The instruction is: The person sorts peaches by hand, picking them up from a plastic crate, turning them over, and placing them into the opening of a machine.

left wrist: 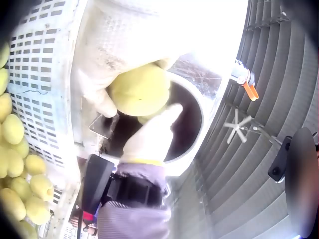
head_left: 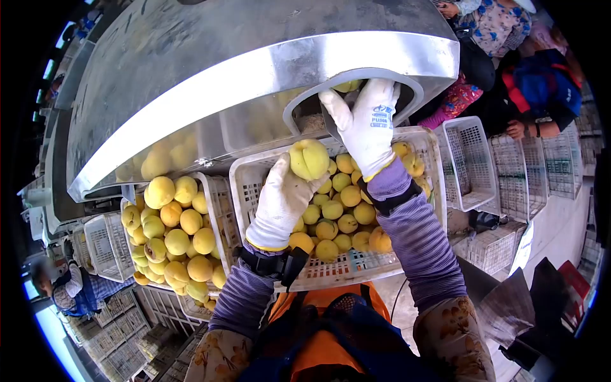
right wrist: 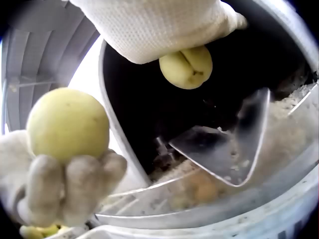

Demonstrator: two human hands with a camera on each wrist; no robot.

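A white-gloved left hand point(head_left: 280, 202) holds a yellow-green peach point(head_left: 309, 159) above a white crate point(head_left: 337, 277) of smaller fruit. The same peach point(right wrist: 68, 123) rests in curled fingers in the right wrist view. My gloved right hand point(head_left: 368, 124) reaches into the round opening point(head_left: 417, 95) of a metal machine. Under it a second peach point(right wrist: 186, 67) shows in the right wrist view, held against the glove; the thumb side is partly out of sight. Behind that peach the opening is dark, with a V-shaped metal blade point(right wrist: 234, 149) at its lower edge.
A crate heaped with larger yellow peaches point(head_left: 177, 242) stands at the left. The curved metal housing point(head_left: 254, 57) spans the top. Empty white crates point(head_left: 471, 162) stand at the right, near several people. Another person point(head_left: 76, 290) is at the far left.
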